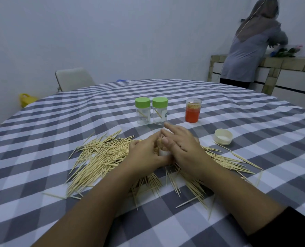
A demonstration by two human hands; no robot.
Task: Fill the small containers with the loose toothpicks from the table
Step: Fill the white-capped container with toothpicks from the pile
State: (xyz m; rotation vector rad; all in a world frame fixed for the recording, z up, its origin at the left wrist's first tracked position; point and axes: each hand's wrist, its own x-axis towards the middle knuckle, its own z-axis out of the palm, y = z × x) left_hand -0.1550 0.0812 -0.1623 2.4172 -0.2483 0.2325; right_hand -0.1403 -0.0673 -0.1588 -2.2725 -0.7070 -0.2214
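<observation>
From the head view, the step in hand looks like loading a bundle of toothpicks into the small white plastic container [164, 152]; next, the bundle likely needs pressing down, then capping with the white round lid [223, 136] lying right of the hands. The left hand [144, 155] curls closed around the container, steadying it; the right hand [182, 145] is half open, thumb and fingers pinching the toothpick tips at its mouth, forefinger raised. The loose pale wooden toothpicks [98, 157] spread under and beside both hands; two clear green-capped jars [150, 111] stand just beyond.
</observation>
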